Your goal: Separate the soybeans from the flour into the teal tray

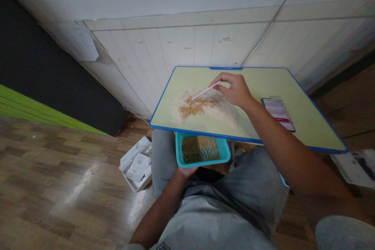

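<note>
A thin white stick [205,90] is pinched in my right hand [234,88], between thumb and fingertips. Its lower tip reaches down to yellow soybeans [191,109] that lie amid a spread heap of pale rice-like grains [225,112] on the table. Below the table's near edge, my left hand [187,171] supports a turquoise plastic basket [225,155] from its near side and underneath. Most of that hand's fingers are hidden by the basket. Inside the basket lies a layer of soybeans [195,149], with bits of the turquoise bottom showing through.
The pale yellow table [249,80] has a blue rim and stands by a white panelled wall [175,45]. A phone [278,114] lies on its right side. On the wooden floor at left is an open white box [136,170]. My legs are under the table.
</note>
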A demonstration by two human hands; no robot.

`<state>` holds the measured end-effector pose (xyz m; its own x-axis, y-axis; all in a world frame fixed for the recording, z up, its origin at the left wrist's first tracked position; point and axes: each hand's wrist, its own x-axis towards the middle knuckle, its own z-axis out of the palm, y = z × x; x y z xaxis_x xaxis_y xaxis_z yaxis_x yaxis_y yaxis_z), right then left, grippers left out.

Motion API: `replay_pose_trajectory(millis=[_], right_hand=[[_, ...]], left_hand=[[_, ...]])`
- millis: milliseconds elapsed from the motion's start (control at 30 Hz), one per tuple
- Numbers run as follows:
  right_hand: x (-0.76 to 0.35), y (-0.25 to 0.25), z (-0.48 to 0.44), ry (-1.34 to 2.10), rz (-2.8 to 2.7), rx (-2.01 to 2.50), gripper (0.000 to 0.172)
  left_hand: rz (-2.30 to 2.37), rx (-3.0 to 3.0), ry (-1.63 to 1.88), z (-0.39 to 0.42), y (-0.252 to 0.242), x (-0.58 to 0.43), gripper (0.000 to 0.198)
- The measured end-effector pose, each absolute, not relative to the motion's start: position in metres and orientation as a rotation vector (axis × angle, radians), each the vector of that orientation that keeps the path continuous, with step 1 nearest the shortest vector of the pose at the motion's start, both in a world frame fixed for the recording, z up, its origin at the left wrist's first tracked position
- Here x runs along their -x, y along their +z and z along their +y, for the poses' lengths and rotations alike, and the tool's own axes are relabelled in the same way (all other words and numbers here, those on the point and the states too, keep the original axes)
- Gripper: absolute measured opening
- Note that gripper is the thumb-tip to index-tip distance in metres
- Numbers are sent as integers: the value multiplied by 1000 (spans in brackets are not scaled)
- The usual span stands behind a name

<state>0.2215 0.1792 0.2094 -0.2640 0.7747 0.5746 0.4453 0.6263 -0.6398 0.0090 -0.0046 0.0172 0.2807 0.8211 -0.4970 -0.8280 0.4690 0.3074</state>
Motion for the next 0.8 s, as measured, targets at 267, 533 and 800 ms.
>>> replay_pose_trajectory(millis=[267,533,800], right_hand=[[-196,199,181,403,-1839,985,17],[-205,196,172,480,-1972,1001,18],[-229,203,170,472,-1887,1040,9]], left_hand=[[628,-5,1093,-5,21,-10,55],[693,-49,1085,-5,34,-12,53],[766,-65,1087,-6,29,-13,56]])
